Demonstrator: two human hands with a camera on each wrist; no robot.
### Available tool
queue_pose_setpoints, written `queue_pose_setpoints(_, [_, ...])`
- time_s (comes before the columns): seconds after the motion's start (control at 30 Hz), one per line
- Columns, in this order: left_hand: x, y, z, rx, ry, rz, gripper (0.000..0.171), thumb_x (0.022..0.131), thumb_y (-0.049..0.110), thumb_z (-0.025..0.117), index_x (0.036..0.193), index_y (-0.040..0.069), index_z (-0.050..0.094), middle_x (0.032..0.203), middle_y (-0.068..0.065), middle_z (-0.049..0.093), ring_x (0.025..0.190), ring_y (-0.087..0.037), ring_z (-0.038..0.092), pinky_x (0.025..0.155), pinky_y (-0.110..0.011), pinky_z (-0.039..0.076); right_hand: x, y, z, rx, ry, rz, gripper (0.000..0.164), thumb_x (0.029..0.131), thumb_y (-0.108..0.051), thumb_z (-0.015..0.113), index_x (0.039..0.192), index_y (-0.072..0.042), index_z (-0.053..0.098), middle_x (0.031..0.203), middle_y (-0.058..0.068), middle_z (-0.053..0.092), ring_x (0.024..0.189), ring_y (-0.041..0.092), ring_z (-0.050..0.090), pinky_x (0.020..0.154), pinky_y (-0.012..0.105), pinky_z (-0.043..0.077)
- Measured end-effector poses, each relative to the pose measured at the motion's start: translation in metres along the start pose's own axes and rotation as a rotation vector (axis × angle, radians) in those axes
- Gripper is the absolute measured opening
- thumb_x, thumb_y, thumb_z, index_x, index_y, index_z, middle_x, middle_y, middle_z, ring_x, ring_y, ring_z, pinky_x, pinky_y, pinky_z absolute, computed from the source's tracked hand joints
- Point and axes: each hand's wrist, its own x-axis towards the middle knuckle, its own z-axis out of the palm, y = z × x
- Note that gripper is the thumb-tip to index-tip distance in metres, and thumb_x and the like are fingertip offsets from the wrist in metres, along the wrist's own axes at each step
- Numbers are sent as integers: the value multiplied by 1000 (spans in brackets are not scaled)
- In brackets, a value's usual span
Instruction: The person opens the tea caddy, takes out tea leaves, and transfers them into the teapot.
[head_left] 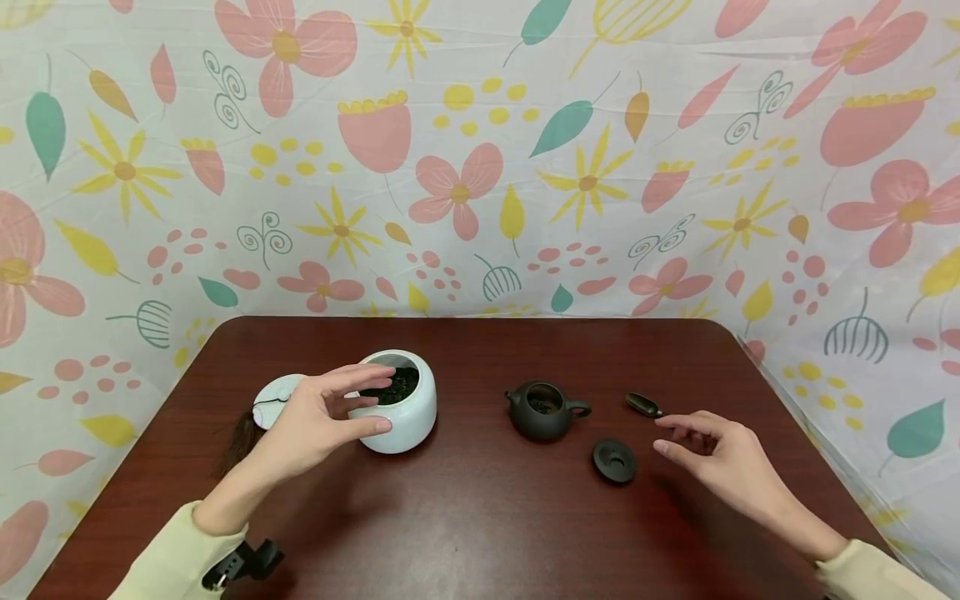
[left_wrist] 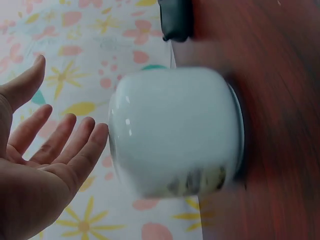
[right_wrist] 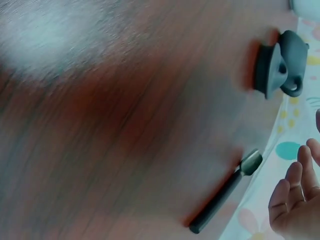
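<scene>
The white jar (head_left: 397, 427) stood left of centre in the frame, uncovered, dark leaves (head_left: 401, 388) inside; the left hand (head_left: 318, 417) spread wide at its rim, contact unclear. Its lid (head_left: 276, 389) lay farther left, partly behind that hand. Right of centre, the teapot (head_left: 538, 423) was open too, with what looked like leaves inside, so filling seemed at least begun. The teapot cover (head_left: 614, 461) and scoop (head_left: 643, 406) lay on the table (head_left: 465, 533); the right hand (head_left: 720, 458), loosely parted, was near the scoop, holding nothing. Neither vessel was yet covered.
</scene>
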Motion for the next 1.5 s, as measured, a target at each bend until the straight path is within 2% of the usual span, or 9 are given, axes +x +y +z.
queue_pose_setpoints(0.13, [0, 5, 12, -10, -2, -11, 57, 84, -2, 88, 137, 5, 69, 141, -13, 64, 128, -36, 62, 102, -44, 53, 1, -6, 3, 7, -24, 1, 25, 87, -16, 89, 110, -22, 79, 85, -11, 65, 70, 11, 52, 59, 24, 39])
queue_pose_setpoints(0.27, [1, 9, 25, -29, -33, -18, 57, 85, 3, 89, 138, 3, 68, 141, -17, 64, 127, -41, 62, 103, -41, 52, 2, -9, 6, 27, -33, -13, 26, 86, -15, 90, 109, -21, 80, 86, -11, 66, 70, 10, 54, 59, 23, 41])
queue_pose_setpoints(0.4, [1, 8, 40, -28, -66, -24, 57, 85, 9, 90, 138, 8, 70, 140, -11, 65, 125, -37, 64, 103, -38, 52, 2, -12, 10, 35, -50, -23, 27, 86, -14, 90, 110, -20, 80, 87, -12, 67, 69, 9, 55, 59, 23, 44])
queue_pose_setpoints(0.6, [2, 2, 60, -32, -92, -46, 58, 83, 12, 92, 137, 15, 71, 137, 1, 67, 125, -29, 65, 102, -36, 53, 2, -14, 16, 59, -80, -38, 28, 86, -13, 90, 111, -14, 80, 88, -12, 67, 68, 9, 54, 58, 25, 44])
queue_pose_setpoints(0.87, [10, -16, 85, -6, -140, -60, 59, 84, 14, 92, 139, 10, 70, 136, -2, 68, 123, -31, 66, 101, -47, 54, 2, -17, 22, 90, -135, -56, 29, 84, -14, 91, 111, -14, 80, 92, -6, 70, 68, 8, 53, 57, 25, 44])
queue_pose_setpoints(1.0, [16, -24, 97, -27, -138, -72, 60, 84, 12, 91, 139, 7, 69, 135, -5, 69, 124, -37, 65, 101, -52, 53, 2, -16, 25, 106, -164, -57, 29, 85, -14, 90, 111, -15, 80, 95, -5, 69, 69, 8, 52, 58, 25, 43])
queue_pose_setpoints(1.27, [32, -40, 121, 59, -90, -117, 59, 82, 10, 92, 137, 8, 71, 132, -6, 71, 118, -27, 70, 96, -36, 56, 4, -11, 31, 116, -199, -65, 31, 85, -13, 90, 114, -16, 80, 99, -6, 68, 76, 12, 54, 62, 26, 43])
queue_pose_setpoints(1.33, [37, -43, 125, 72, -75, -136, 59, 82, 10, 92, 136, 7, 71, 132, -10, 71, 117, -27, 70, 94, -37, 57, 5, -11, 32, 112, -203, -64, 31, 85, -13, 90, 114, -16, 80, 99, -6, 68, 76, 12, 54, 62, 26, 43])
queue_pose_setpoints(1.5, [49, -50, 131, 54, -57, -156, 61, 82, 9, 92, 137, 1, 69, 133, -19, 69, 118, -35, 70, 92, -47, 58, 6, -9, 34, 113, -203, -61, 31, 86, -13, 90, 114, -16, 80, 97, -6, 66, 73, 14, 53, 61, 26, 42])
